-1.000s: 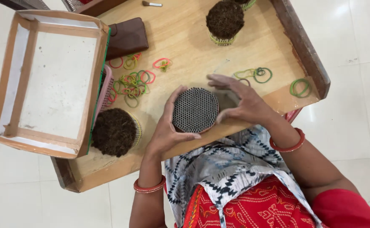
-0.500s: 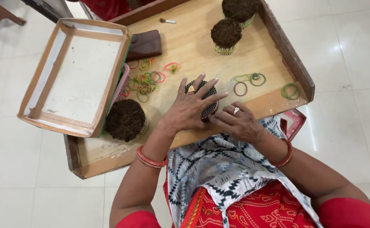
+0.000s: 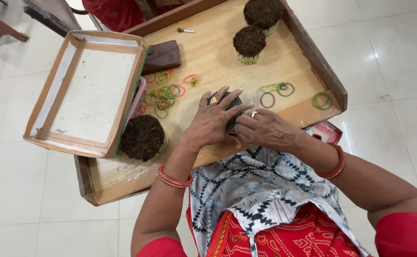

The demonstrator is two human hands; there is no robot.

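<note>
From the head view I see my left hand (image 3: 215, 121) spread flat over a round dark bundle (image 3: 231, 114) on the wooden tray-table (image 3: 308, 107), fingers splayed — pressing down, not closed around it. My right hand (image 3: 265, 129) cups the bundle's near side, fingers curled against it. Just beyond the left hand lie loose coloured rubber bands (image 3: 163, 95); to its left stands another dark bundle (image 3: 142, 137) — beside an empty wooden tray (image 3: 75, 143).
</note>
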